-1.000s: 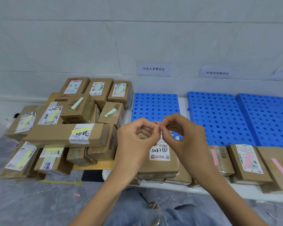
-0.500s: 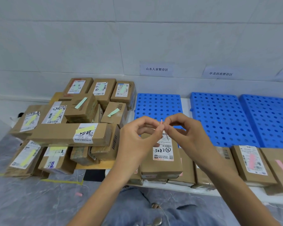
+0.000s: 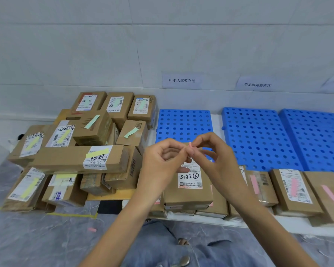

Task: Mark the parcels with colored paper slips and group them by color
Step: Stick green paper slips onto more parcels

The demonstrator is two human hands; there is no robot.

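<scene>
head view: pinching pink slip (image 3: 190,146) between fingertips, left hand (image 3: 162,160) at its 9 o'clock, right hand (image 3: 215,158) at 3 (slip end poking toward 12), above labelled parcel (image 3: 188,197) at 6.

Left hand (image 3: 162,160), right hand (image 3: 216,162), forearms (image 3: 121,220) bare; light blue jeans (image 3: 154,245), small tear (image 3: 218,243), round metal button (image 3: 184,260).

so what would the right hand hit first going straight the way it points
Probably the left hand: the right hand points at its fingertips across the pink slip they pinch.
</scene>
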